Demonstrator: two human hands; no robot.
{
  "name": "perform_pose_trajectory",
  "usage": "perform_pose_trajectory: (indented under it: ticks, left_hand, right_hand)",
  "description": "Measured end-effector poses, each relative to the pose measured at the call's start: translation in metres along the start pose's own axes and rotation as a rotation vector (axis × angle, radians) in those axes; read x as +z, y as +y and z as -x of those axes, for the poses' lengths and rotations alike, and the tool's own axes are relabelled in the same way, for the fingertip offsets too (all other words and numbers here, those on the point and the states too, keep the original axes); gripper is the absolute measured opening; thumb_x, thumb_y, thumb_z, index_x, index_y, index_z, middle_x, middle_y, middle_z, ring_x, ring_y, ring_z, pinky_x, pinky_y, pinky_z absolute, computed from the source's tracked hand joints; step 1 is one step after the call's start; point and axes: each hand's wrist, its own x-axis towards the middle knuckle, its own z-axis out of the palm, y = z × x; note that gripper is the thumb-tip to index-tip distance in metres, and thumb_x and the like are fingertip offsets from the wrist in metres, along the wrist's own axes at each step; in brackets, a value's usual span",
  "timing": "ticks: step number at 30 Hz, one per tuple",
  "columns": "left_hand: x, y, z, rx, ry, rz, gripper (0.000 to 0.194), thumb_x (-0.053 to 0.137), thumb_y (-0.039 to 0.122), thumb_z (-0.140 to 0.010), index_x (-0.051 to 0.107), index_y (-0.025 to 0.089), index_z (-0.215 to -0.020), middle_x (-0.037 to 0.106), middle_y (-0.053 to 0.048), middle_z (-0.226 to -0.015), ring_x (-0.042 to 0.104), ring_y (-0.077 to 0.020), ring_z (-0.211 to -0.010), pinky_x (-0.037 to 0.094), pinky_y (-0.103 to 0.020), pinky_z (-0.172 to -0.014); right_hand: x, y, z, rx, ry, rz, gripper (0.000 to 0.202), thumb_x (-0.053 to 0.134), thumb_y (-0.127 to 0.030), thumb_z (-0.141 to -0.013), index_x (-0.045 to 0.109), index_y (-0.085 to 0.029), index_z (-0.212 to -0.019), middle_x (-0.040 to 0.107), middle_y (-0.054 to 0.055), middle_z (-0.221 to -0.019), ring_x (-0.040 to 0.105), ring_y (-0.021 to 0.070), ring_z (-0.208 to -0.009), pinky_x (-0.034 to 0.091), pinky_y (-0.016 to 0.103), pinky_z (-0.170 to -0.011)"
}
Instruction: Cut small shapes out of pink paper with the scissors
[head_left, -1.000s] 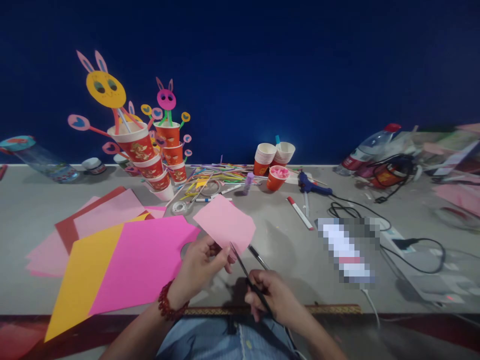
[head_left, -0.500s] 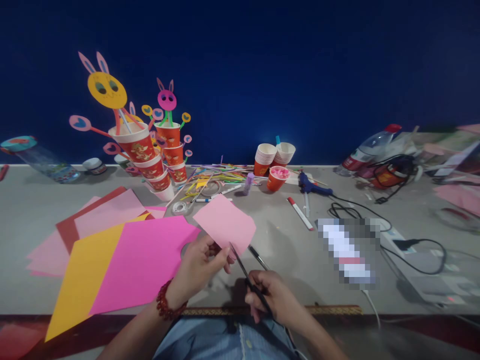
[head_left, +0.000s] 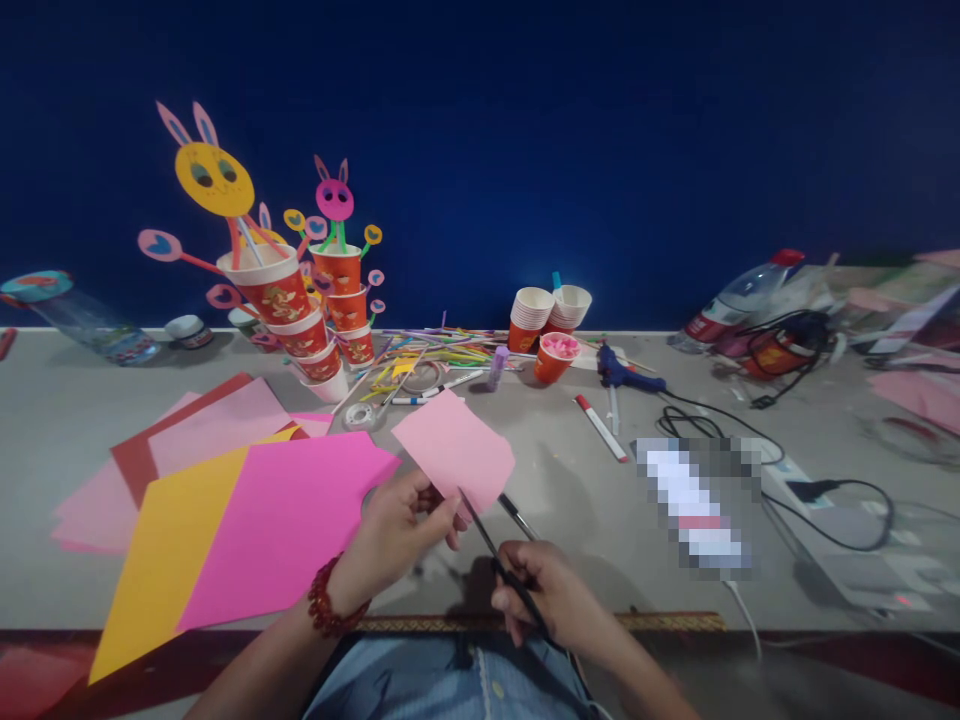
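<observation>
Between thumb and fingers my left hand (head_left: 409, 530) pinches the lower edge of a light pink sheet of paper (head_left: 457, 445), which is tilted above the table. My right hand (head_left: 540, 590) is closed round the handles of dark scissors (head_left: 486, 538). The scissors' tips meet the paper's lower edge, close by my left thumb. A black pen (head_left: 517, 515) lies on the table behind the scissors. Left of my left hand are a magenta sheet (head_left: 285, 530) and a yellow sheet (head_left: 161, 550).
Decorated paper-cup figures (head_left: 274, 290) stand at the back left. Coloured sticks (head_left: 450, 348), a purple glue stick (head_left: 497, 368) and red cups (head_left: 555, 358) sit along the wall. To the right are a blue glue gun (head_left: 630, 372), a red marker (head_left: 600, 428), cables and a power strip (head_left: 795, 480).
The pink paper has shifted very slightly to the right and turned a little. Both hands keep nearly the same place and the same hold.
</observation>
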Motion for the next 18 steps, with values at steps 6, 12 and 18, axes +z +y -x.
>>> perform_pose_trajectory:
  ticks: [6, 12, 18]
  left_hand:
    - [-0.002, 0.003, 0.0, -0.016, 0.005, -0.01, 0.019, 0.06, 0.033, -0.09, 0.064, 0.016, -0.083, 0.072, -0.003, -0.073, 0.068, -0.0132, -0.054, 0.053, -0.023, -0.056]
    - [-0.004, 0.005, 0.0, -0.015, -0.014, 0.0, 0.018, 0.061, 0.032, -0.088, 0.066, 0.015, -0.084, 0.072, -0.003, -0.071, 0.067, -0.0134, -0.053, 0.053, -0.023, -0.055]
    - [-0.003, 0.011, -0.001, -0.016, 0.03, 0.027, 0.014, 0.064, 0.028, -0.084, 0.065, 0.015, -0.078, 0.069, -0.001, -0.065, 0.065, -0.012, -0.049, 0.051, -0.02, -0.051]
  right_hand:
    - [0.001, -0.001, 0.0, 0.001, 0.008, -0.004, 0.052, 0.075, -0.057, -0.072, 0.036, -0.023, -0.063, 0.047, -0.009, -0.044, 0.049, 0.0083, -0.039, 0.025, 0.019, -0.04]
    - [-0.002, -0.006, 0.003, -0.039, 0.019, 0.106, 0.053, 0.077, -0.063, -0.067, 0.044, -0.02, -0.066, 0.053, -0.005, -0.054, 0.049, 0.0104, -0.05, 0.028, 0.021, -0.047]
    - [-0.005, -0.014, 0.008, -0.118, -0.109, 0.067, 0.057, 0.077, -0.067, -0.065, 0.056, -0.017, -0.079, 0.06, 0.001, -0.071, 0.053, 0.0147, -0.063, 0.037, 0.024, -0.056]
